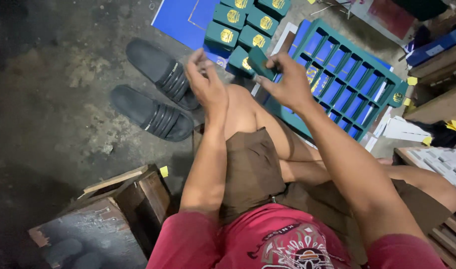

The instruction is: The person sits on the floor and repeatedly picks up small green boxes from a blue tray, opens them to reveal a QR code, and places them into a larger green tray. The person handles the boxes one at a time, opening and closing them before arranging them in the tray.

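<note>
Your right hand has a small teal box pinched between thumb and fingers, up off the floor and out past your bent knee. The box tilts, its long axis running from upper left down to lower right, one short end poking toward your left hand. That left hand is open, fingers loosely curled, holding nothing, just beside the box and a touch to its left, so the right is plainly the one in charge and the left the near helper. The box looks like matte card, flat-faced, sharp-edged. Just beyond it on the floor sits a cluster of finished teal boxes, each with a gold emblem, lying on a blue sheet. To the right of your hand is a teal die-cut sheet, a grid of rectangular windows showing blue underneath. Black slide sandals rest on the rough, stained concrete floor on your left
</note>
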